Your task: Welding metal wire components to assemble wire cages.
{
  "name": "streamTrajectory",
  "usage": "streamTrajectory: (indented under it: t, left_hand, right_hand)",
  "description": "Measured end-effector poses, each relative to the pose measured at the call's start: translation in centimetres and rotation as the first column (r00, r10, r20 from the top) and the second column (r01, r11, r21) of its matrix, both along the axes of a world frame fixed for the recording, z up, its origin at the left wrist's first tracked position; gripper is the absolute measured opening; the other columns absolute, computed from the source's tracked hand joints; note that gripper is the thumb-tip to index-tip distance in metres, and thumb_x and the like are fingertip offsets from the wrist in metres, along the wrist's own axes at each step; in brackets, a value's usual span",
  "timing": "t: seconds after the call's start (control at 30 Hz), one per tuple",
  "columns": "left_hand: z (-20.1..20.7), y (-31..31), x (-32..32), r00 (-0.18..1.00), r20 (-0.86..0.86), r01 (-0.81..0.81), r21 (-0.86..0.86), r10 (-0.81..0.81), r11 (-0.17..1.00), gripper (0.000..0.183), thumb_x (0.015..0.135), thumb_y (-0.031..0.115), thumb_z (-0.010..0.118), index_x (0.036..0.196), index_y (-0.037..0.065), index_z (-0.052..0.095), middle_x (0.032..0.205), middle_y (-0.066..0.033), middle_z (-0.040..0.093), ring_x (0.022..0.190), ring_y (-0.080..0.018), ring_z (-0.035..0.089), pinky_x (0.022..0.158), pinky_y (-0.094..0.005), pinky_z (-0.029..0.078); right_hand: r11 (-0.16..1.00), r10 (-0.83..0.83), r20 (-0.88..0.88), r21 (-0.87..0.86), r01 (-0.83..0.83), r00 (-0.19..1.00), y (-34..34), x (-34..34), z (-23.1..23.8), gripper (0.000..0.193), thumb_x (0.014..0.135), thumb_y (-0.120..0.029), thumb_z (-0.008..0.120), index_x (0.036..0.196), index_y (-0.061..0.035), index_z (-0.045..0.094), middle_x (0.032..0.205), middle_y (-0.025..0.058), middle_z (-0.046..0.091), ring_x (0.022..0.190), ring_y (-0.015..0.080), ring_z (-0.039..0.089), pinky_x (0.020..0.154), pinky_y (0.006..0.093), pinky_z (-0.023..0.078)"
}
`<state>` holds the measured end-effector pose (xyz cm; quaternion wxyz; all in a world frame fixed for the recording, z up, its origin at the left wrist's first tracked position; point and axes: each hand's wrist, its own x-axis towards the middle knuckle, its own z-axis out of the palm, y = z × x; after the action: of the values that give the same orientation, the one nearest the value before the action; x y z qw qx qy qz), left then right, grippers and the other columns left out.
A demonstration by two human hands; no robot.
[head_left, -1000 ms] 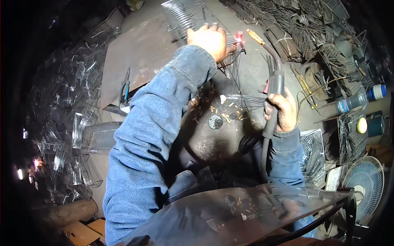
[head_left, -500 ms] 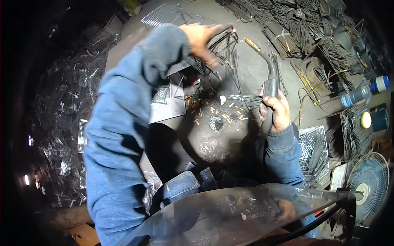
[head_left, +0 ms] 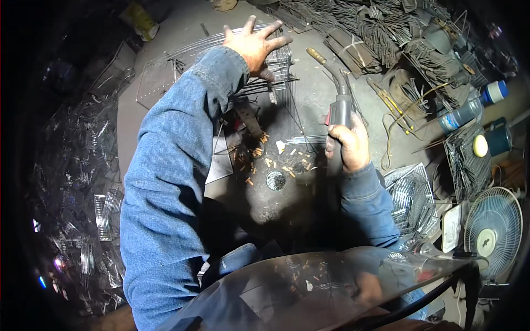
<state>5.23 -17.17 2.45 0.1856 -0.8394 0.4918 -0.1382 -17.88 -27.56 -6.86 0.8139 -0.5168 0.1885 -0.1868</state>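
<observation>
My left hand (head_left: 254,48) reaches to the far side with fingers spread, resting on the top of a wire rack (head_left: 282,70). Long parallel metal rods of a wire grid (head_left: 157,77) stretch leftward from under it. In my right hand (head_left: 351,144) is a welding torch (head_left: 341,112), gripped round its black handle. Its curved neck points away from me, and the brownish nozzle (head_left: 316,55) stands apart from the rack, to its right. My left hand and sleeve hide part of the rack.
Several cigarette butts (head_left: 287,170) and a round tin (head_left: 275,180) lie between my arms. Wire rods (head_left: 381,33) are heaped at the far right. Right of me are a fan (head_left: 491,234), a water bottle (head_left: 462,117) and a box of wire pieces (head_left: 411,198). A transparent visor (head_left: 309,281) crosses the bottom.
My left hand, blurred and half turned before, now lies spread on the rack. The rack and wire grid sit differently under it. My right hand keeps hold of the torch; the view has shifted slightly.
</observation>
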Motion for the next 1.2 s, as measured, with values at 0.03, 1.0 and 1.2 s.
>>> streamTrajectory:
  t: [0.03, 1.0, 1.2]
  left_hand:
    - [-0.3, -0.1, 0.2, 0.998, -0.039, -0.049, 0.019, 0.050, 0.999, 0.097, 0.060, 0.052, 0.076, 0.140, 0.038, 0.023, 0.148, 0.0058, 0.023, 0.133, -0.0351, 0.025, 0.095, -0.0690, 0.030]
    - [-0.8, -1.3, 1.7, 0.973, -0.192, -0.112, 0.091, 0.128, 0.990, 0.079, 0.070, 0.039, 0.073, 0.138, 0.029, 0.033, 0.141, 0.0066, 0.037, 0.130, -0.0288, 0.034, 0.090, -0.0643, 0.035]
    - [-1.7, -0.9, 1.4, 0.996, -0.034, -0.085, -0.066, 0.083, 0.994, 0.086, 0.069, 0.035, 0.076, 0.140, 0.029, 0.028, 0.144, 0.0084, 0.032, 0.128, -0.0313, 0.038, 0.091, -0.0648, 0.035]
  right_hand:
    - [0.999, 0.041, 0.041, 0.010, -0.041, 0.998, 0.1, 0.1, 0.0, 0.033, 0.073, -0.005, 0.055, 0.104, 0.0000, 0.047, 0.072, 0.0068, 0.055, 0.047, 0.0106, 0.048, 0.038, 0.0249, 0.041]
    - [0.980, 0.012, 0.060, -0.199, 0.000, 0.998, 3.2, -0.3, -0.1, 0.031, 0.075, -0.005, 0.053, 0.104, 0.0017, 0.049, 0.083, 0.0054, 0.056, 0.063, 0.0097, 0.050, 0.058, 0.0241, 0.044]
    - [0.988, 0.021, 0.031, -0.152, -0.016, 0.999, 3.3, -0.4, -0.2, 0.032, 0.073, -0.005, 0.052, 0.105, 0.0009, 0.048, 0.080, 0.0065, 0.054, 0.053, 0.0090, 0.045, 0.047, 0.0227, 0.038]
